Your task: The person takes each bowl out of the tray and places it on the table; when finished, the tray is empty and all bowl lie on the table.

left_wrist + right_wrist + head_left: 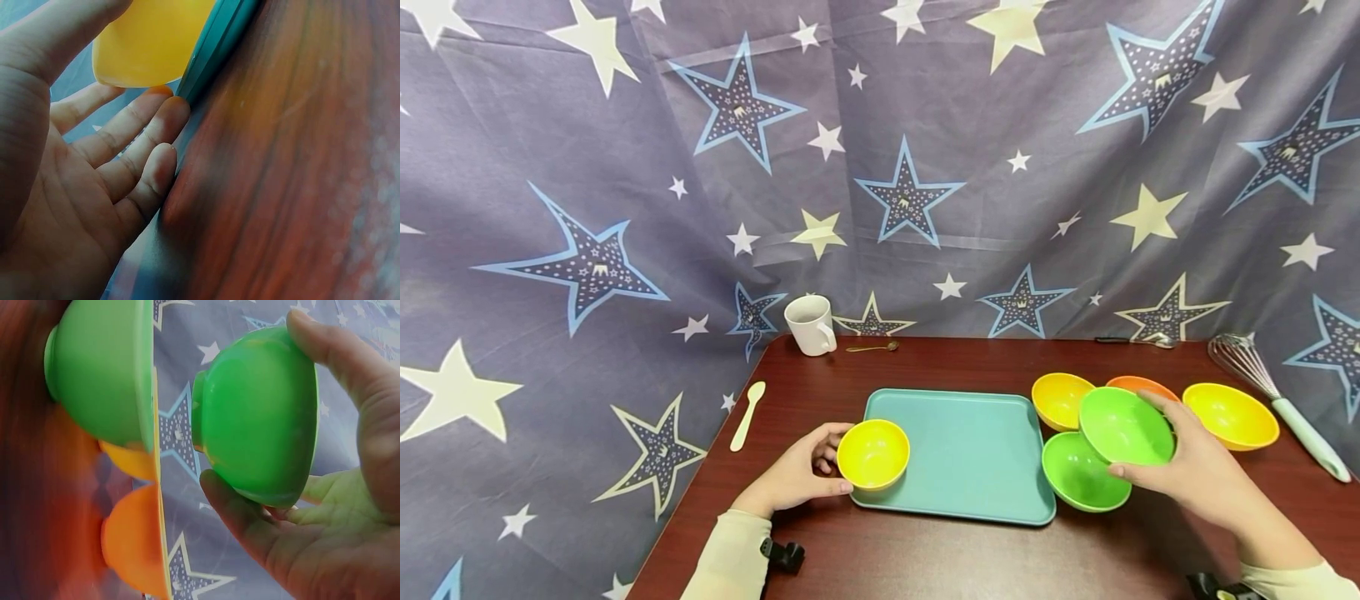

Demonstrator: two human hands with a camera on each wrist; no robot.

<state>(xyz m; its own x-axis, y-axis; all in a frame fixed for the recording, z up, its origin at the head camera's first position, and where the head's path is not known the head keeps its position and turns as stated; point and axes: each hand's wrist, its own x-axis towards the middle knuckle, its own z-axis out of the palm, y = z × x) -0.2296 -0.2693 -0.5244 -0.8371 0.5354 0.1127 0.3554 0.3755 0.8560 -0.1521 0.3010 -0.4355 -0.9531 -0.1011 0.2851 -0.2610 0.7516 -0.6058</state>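
Note:
My left hand (808, 471) holds a yellow bowl (874, 454) by its left side, thumb in front and fingers behind. The bowl sits at the left end of a teal tray (962, 454), close against its surface in the left wrist view. On the right, my right hand (1198, 454) grips a light green bowl (1126, 425) between thumb and fingers, raised and tilted. A second green bowl (1084, 475) stands on the table just below it, and a gap shows between the two in the right wrist view.
Behind the raised bowl stand a yellow bowl (1060, 400), an orange bowl (1142, 385) and another yellow bowl (1232, 417). A whisk (1292, 408) lies far right. A white mug (811, 325), small spoon (872, 347) and cream spoon (748, 417) are at the left.

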